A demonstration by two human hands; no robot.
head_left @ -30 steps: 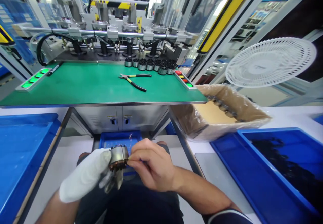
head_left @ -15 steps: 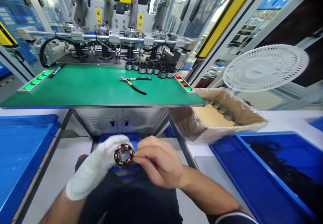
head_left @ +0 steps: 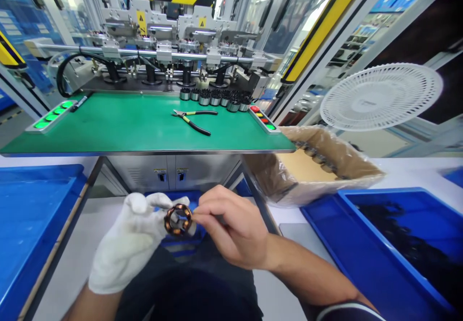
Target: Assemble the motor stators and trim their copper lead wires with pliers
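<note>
A ring-shaped motor stator point(head_left: 167, 222) with copper windings is held up over my lap, its open middle facing me. My left hand point(head_left: 125, 241), in a white glove, is closed on the stator from the left, with some fingers behind it. My bare right hand point(head_left: 233, 229) pinches with thumb and forefinger right at the stator's right edge. Whatever lies between those fingertips is too small to make out. Beyond, on the green worktop point(head_left: 119, 128), lie cutting pliers point(head_left: 191, 119) with black and yellow handles, jaws toward the left.
Several stators point(head_left: 215, 99) stand in rows at the worktop's back right. Behind is a machine point(head_left: 181, 36); button panels point(head_left: 54, 116) flank the worktop. At right are a plastic-lined carton point(head_left: 275, 181), a white fan cover point(head_left: 379, 97) and a blue bin point(head_left: 325, 234) of black parts. Another blue tray point(head_left: 32, 205) is at left.
My gloved left hand has turned and its fingers have shifted around the stator, which tilts slightly differently. My right hand stays at its edge. The machine's upright arms have swung down flat.
</note>
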